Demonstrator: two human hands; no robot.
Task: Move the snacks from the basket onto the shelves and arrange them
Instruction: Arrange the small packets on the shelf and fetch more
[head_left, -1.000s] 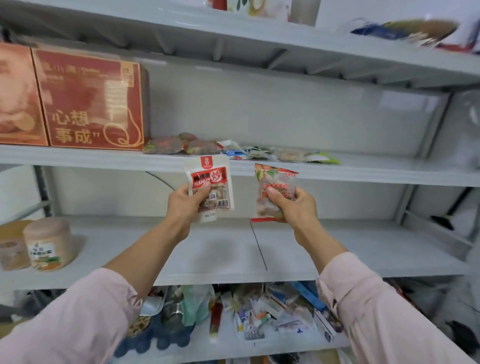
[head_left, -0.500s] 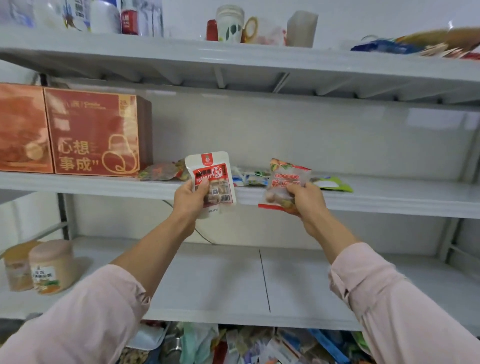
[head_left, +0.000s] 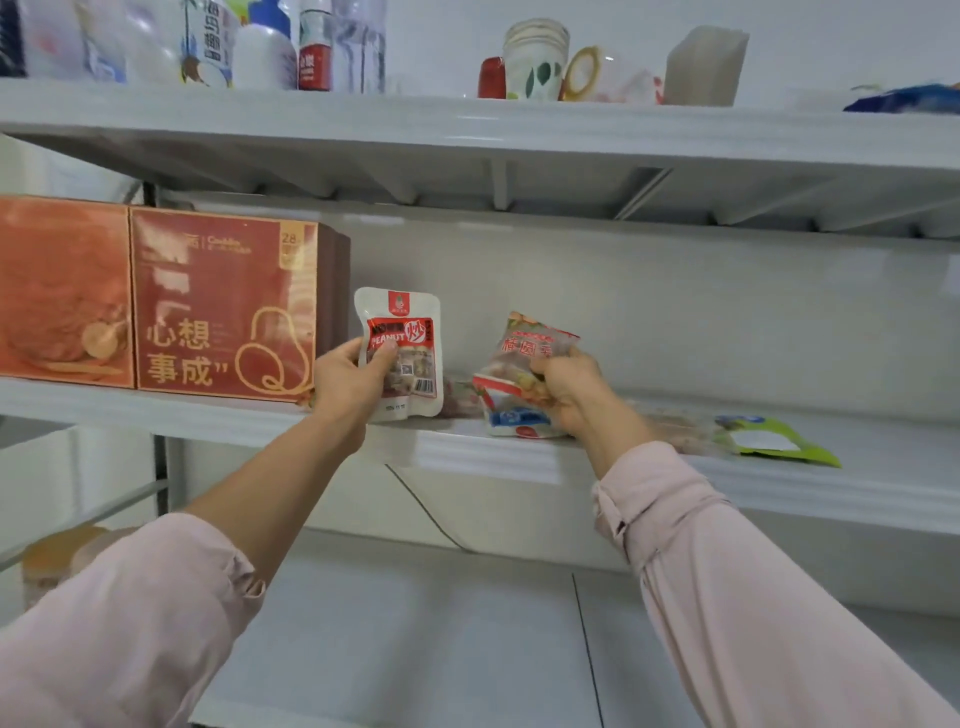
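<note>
My left hand (head_left: 349, 383) grips a white and red peanut packet (head_left: 408, 343) upright over the middle shelf (head_left: 519, 452), just right of the red gift boxes. My right hand (head_left: 569, 392) holds a clear packet with red print (head_left: 535, 340) above a white, red and blue packet (head_left: 511, 413) lying on that shelf. More snack packets lie flat to the right, among them a green and white one (head_left: 774, 441). The basket is out of view.
Two red gift boxes (head_left: 223, 306) stand at the left of the middle shelf. Bottles (head_left: 311, 47), a cup (head_left: 535, 62) and a white block (head_left: 704, 67) stand on the top shelf. A tub (head_left: 57, 556) sits at the far left of the lower shelf (head_left: 415, 639).
Both hands have risen from in front of the lower shelf up to the middle shelf with their packets. The camera has tilted up and the snacks below have left the view.
</note>
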